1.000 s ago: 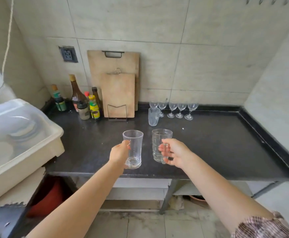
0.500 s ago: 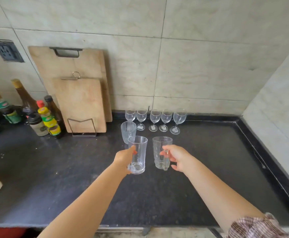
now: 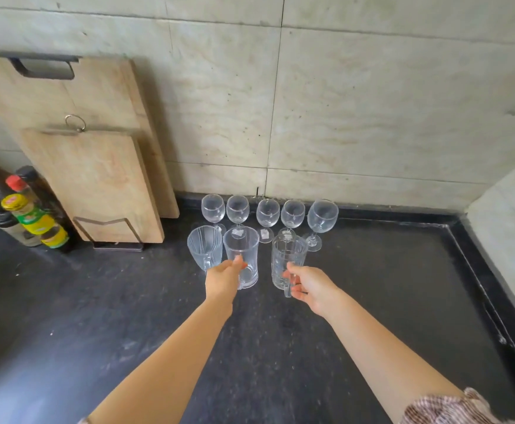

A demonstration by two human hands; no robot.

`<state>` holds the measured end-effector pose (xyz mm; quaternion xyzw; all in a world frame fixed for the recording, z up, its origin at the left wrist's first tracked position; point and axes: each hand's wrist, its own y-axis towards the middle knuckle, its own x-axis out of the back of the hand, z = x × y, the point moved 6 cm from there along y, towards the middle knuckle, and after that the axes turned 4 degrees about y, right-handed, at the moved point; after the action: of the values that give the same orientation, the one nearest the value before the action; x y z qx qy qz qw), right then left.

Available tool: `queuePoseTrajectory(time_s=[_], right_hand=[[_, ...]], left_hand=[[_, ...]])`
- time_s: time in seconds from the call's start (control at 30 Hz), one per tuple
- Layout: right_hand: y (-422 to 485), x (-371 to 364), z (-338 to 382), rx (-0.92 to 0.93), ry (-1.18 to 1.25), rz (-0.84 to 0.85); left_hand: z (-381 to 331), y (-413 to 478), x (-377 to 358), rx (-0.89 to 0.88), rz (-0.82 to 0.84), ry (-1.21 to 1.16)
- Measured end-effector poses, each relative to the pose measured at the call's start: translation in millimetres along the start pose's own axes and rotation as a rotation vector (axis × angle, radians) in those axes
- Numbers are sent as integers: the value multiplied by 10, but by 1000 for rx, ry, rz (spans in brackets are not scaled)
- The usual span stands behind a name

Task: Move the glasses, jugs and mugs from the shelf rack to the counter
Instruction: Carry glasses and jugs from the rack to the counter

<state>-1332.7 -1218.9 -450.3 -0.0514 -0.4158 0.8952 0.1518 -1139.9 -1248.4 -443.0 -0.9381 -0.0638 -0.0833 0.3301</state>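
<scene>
So from where I'm watching, both arms are stretched out over the dark counter [image 3: 127,316]. The left hand [image 3: 223,280] is wrapped around a plain glass tumbler [image 3: 241,255], and the right hand [image 3: 311,287] has its fingers closed on the handle of a ribbed glass mug [image 3: 288,260]. Both are upright, long axis vertical, and I can't tell if the bases have touched down. A third mug [image 3: 205,247] sits just left of the tumbler. Right behind is the row of wine glasses [image 3: 267,214] along the wall. I'd say it's straight down from here, minding those stems just behind.
</scene>
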Motion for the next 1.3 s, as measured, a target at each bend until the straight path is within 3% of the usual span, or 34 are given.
queuePoseTrajectory(time_s=[0.6,1.07,1.3], right_hand=[[382,-45,-107,23,34,10],[396,-42,-243,19,54,-42],[333,27,-144,168,-98,-161]], left_hand=[[153,272,-225,-265,-19,-15],[194,242,-282,-232,-22,90],[164,130,-95,-198,-36,241]])
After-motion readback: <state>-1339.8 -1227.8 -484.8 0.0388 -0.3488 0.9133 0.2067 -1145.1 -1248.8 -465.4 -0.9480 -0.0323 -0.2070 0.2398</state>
